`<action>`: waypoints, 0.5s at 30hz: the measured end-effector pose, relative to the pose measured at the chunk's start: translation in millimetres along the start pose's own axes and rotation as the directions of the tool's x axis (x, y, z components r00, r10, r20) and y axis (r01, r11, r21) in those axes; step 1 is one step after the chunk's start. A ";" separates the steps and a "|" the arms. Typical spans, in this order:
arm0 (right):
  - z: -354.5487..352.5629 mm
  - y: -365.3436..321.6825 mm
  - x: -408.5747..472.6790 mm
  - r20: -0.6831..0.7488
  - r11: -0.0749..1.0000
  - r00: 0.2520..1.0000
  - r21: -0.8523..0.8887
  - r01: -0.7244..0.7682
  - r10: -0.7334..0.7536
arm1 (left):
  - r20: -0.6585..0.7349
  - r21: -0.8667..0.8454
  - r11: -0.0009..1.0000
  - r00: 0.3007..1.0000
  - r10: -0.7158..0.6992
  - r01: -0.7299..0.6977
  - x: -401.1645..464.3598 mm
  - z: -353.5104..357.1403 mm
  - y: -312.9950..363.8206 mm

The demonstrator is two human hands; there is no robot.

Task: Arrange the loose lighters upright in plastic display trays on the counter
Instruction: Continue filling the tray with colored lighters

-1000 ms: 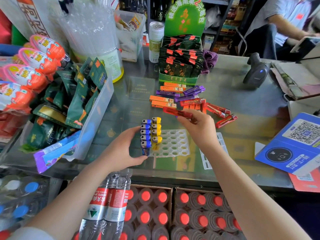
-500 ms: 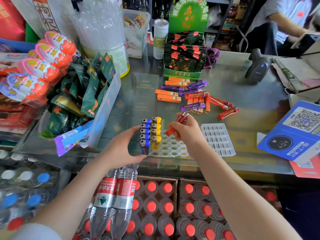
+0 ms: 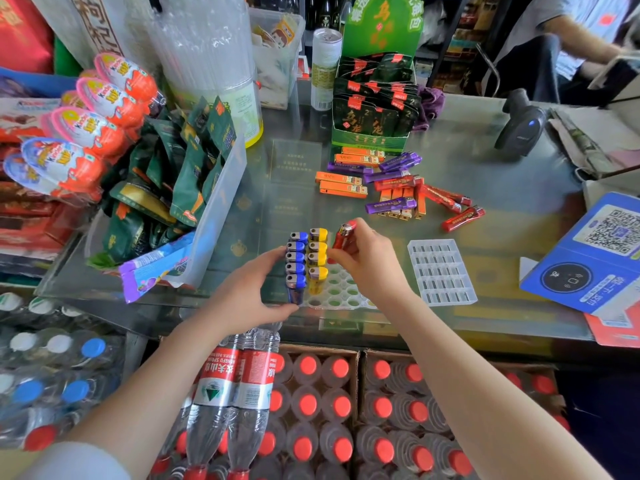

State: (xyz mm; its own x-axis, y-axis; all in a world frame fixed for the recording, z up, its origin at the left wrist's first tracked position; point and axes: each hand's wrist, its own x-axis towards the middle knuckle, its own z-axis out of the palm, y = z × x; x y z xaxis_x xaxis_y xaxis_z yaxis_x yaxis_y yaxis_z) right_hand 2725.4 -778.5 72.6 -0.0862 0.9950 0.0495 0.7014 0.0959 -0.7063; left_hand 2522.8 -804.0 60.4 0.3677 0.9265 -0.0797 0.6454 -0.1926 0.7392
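A white display tray (image 3: 341,292) with round holes lies on the glass counter. A row of blue lighters (image 3: 296,266) and a row of yellow lighters (image 3: 318,259) stand upright in it. My left hand (image 3: 247,292) grips the tray's left side against the blue row. My right hand (image 3: 369,263) holds a red lighter (image 3: 343,235) nearly upright just right of the yellow row, over the far holes. Loose orange, purple and red lighters (image 3: 394,188) lie in a heap farther back. A second, clear tray (image 3: 441,271) with rectangular slots lies to the right.
A bin of snack packets (image 3: 194,188) crowds the left. A green box of sachets (image 3: 374,109) and a can (image 3: 325,69) stand at the back, a barcode scanner (image 3: 519,124) and blue QR stand (image 3: 595,258) on the right. Bottled water cases sit below the counter edge.
My right hand picked a red lighter from the heap, carried it back toward me and turned it upright beside the yellow row. My left hand stayed on the tray.
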 end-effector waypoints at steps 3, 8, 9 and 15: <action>-4.0 0.3 3.9 0.065 0.998 0.997 -0.053 0.043 -0.039 | -0.002 0.004 1.000 1.000 -0.002 0.002 1.3 0.7 -1.7; -13.7 0.8 7.6 0.156 0.998 0.987 -0.034 0.048 -0.042 | -0.003 -0.004 1.000 1.000 0.012 -0.012 1.5 3.4 -4.9; -14.9 1.4 7.7 0.171 0.998 0.984 -0.041 0.056 -0.048 | -0.003 -0.006 1.000 1.000 0.015 -0.015 1.7 3.9 -5.1; -9.3 7.0 6.7 0.198 0.968 0.969 -0.172 0.184 -0.149 | -0.011 0.007 1.000 1.000 0.018 -0.018 2.7 3.7 -3.6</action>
State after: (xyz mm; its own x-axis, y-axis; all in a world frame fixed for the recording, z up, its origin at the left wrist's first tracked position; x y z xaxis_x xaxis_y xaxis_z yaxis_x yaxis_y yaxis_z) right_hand 2736.3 -770.9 74.5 -0.3278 0.9446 0.0138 0.7845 0.2803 -0.5532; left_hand 2524.0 -802.0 55.0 0.3719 0.9264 -0.0586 0.6431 -0.2116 0.7359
